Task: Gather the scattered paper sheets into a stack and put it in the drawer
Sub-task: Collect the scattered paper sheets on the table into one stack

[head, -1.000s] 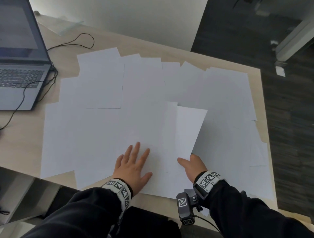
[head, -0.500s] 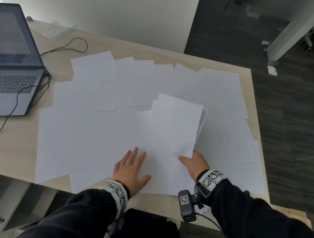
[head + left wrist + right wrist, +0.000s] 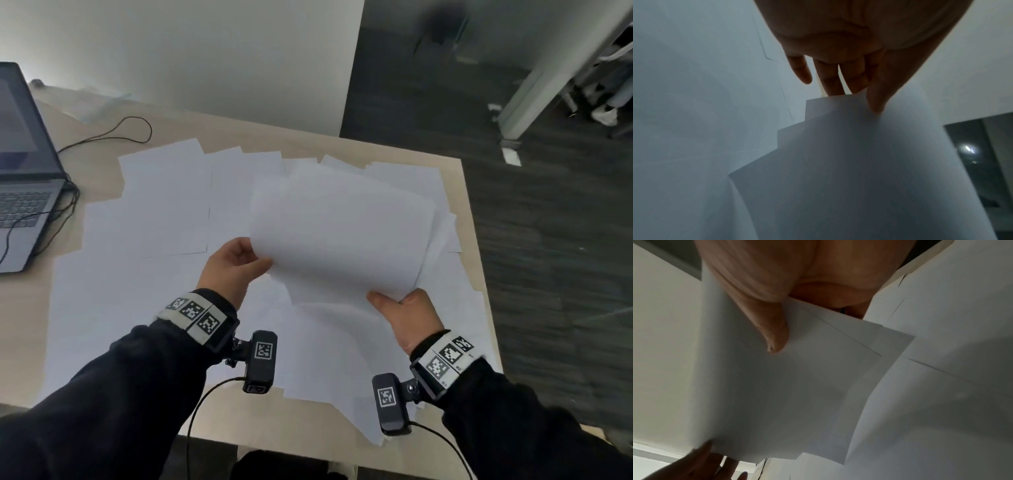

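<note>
Above the desk [image 3: 474, 260], I hold a small bundle of sheets [image 3: 342, 236] raised off the rest. My left hand [image 3: 233, 267] pinches its left edge, thumb on top and fingers [image 3: 833, 81] underneath; my right hand [image 3: 407, 317] clamps the near right corner with the thumb pressed onto the top sheet. How many sheets are in the bundle is hard to say, perhaps three or four. Scattered sheets [image 3: 137, 274] cover the desk below, beside a laptop [image 3: 24, 192].

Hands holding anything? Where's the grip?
Both hold a few gathered sheets: left hand pinches the left edge, right hand the near right corner.
</note>
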